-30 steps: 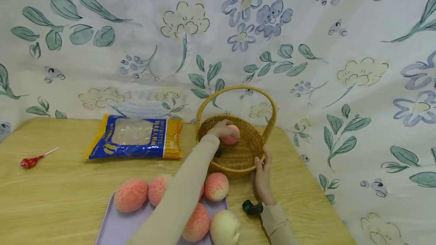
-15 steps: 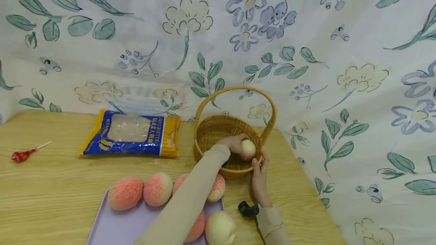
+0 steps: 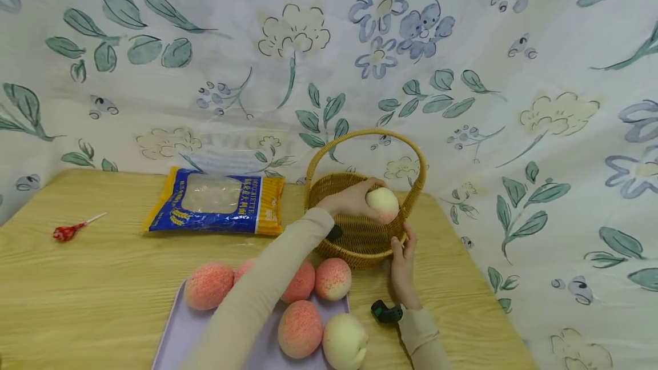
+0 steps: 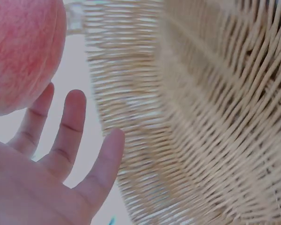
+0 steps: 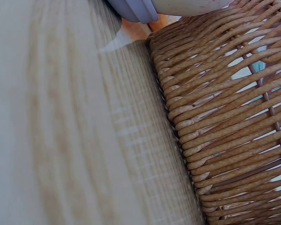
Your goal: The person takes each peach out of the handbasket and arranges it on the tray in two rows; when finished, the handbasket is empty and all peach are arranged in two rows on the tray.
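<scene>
My left hand (image 3: pixel 354 198) reaches over the wicker basket (image 3: pixel 360 250) and holds a peach (image 3: pixel 382 205), pale with a pink lower side, above its right part. In the left wrist view that peach (image 4: pixel 23 51) is at the upper left; three fingers (image 4: pixel 70 126) stretch out below it, beside the basket's woven wall (image 4: pixel 192 117). My right hand (image 3: pixel 403 270) holds the basket's right rim, thumb in front and fingers at the outer side. The right wrist view has the basket's outer weave (image 5: pixel 234 122) but not the hand. On a purple tray (image 3: pixel 177 330) lie several more peaches (image 3: pixel 300 330).
Behind the tray lies a blue and yellow pasta bag (image 3: pixel 213 201). A red lollipop (image 3: pixel 67 232) is at the far left of the wooden table (image 3: pixel 103 290). The basket's tall handle (image 3: pixel 377 132) arches over the left hand. A floral cloth (image 3: pixel 231 73) hangs behind.
My left hand has carried the peach from the basket's left part to its right, dipped low, then risen a little, and the peach has turned. The right hand stays on the rim.
</scene>
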The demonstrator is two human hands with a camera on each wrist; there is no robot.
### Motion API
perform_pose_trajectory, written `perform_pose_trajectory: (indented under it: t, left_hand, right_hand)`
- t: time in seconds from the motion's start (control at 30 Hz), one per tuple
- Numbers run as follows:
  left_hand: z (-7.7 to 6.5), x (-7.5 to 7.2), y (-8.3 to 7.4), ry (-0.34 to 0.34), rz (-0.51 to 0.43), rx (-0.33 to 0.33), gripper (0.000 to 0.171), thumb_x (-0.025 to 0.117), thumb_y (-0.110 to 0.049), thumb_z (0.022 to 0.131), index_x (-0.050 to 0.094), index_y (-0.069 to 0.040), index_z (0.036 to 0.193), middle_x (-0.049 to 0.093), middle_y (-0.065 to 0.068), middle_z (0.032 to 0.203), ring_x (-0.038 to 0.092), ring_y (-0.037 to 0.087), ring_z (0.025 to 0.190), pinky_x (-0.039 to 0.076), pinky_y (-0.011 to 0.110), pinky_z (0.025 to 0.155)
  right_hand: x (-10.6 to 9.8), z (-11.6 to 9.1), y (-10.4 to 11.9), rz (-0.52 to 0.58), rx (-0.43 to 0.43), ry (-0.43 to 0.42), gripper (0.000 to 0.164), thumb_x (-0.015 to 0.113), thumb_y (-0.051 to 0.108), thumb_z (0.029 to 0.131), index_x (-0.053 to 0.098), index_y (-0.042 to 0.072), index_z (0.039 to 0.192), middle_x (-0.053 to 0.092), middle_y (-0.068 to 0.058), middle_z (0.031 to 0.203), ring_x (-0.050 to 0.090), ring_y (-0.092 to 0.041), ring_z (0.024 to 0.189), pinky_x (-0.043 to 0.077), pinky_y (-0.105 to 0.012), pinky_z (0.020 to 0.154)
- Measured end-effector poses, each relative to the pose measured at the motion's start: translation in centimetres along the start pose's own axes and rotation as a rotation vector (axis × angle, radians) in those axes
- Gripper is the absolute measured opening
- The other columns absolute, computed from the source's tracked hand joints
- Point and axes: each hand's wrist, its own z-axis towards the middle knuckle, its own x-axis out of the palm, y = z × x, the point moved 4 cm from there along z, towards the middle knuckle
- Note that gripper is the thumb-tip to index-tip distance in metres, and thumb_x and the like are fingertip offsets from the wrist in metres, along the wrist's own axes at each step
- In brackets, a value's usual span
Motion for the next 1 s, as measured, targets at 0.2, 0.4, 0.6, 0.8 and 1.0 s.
perform_pose_trajectory:
  t: [0.2, 0.4, 0.6, 0.8, 1.0]
  left_hand:
    - [-5.0, -2.2, -1.5, -0.012, -0.125, 0.061, 0.076, 0.076, -0.015, 0.081, 0.033, -0.021, 0.144, 0.042, 0.012, 0.14, 0.054, 0.028, 0.118, 0.049, 0.041, 0.095]
    - [-11.5, -3.2, -2.1, -0.027, -0.152, 0.107, 0.077, 0.076, -0.007, 0.078, 0.036, -0.018, 0.143, 0.043, 0.015, 0.138, 0.055, 0.031, 0.117, 0.05, 0.043, 0.094]
    - [-19.2, -3.1, -1.7, -0.064, -0.132, 0.077, 0.08, 0.079, -0.008, 0.074, 0.038, -0.016, 0.142, 0.045, 0.015, 0.136, 0.056, 0.031, 0.113, 0.053, 0.041, 0.089]
    - [-27.0, -2.1, 0.4, -0.145, -0.035, 0.021, 0.081, 0.083, -0.015, 0.071, 0.04, -0.014, 0.139, 0.048, 0.013, 0.134, 0.056, 0.029, 0.111, 0.051, 0.035, 0.084]
    - [-31.3, -0.3, 2.0, -0.209, 0.155, 0.015, 0.077, 0.087, -0.022, 0.066, 0.046, -0.021, 0.131, 0.055, 0.004, 0.125, 0.058, 0.018, 0.108, 0.051, 0.032, 0.083]
  right_hand:
    - [-0.8, -0.1, -0.2, -0.036, -0.011, -0.012, 0.051, 0.032, 0.024, 0.107, 0.013, 0.019, 0.154, 0.022, -0.016, 0.154, 0.03, -0.031, 0.139, 0.029, -0.007, 0.095]
    - [-1.4, -0.3, -0.4, -0.056, -0.007, -0.018, 0.052, 0.031, 0.029, 0.107, 0.012, 0.019, 0.154, 0.023, -0.017, 0.153, 0.03, -0.032, 0.137, 0.028, -0.006, 0.095]
    - [-1.2, -0.6, 0.1, -0.072, 0.02, -0.014, 0.053, 0.031, 0.03, 0.106, 0.01, 0.019, 0.154, 0.014, -0.014, 0.158, 0.026, -0.031, 0.14, 0.028, -0.014, 0.098]
    - [-0.4, -1.0, 1.0, -0.046, 0.039, -0.004, 0.052, 0.031, 0.025, 0.106, 0.011, 0.018, 0.154, 0.016, -0.015, 0.157, 0.029, -0.027, 0.135, 0.028, -0.014, 0.099]
    - [0.3, -0.9, 0.6, -0.035, 0.026, 0.011, 0.054, 0.031, 0.03, 0.106, 0.01, 0.02, 0.154, 0.014, -0.011, 0.158, 0.024, -0.029, 0.139, 0.025, -0.025, 0.106]
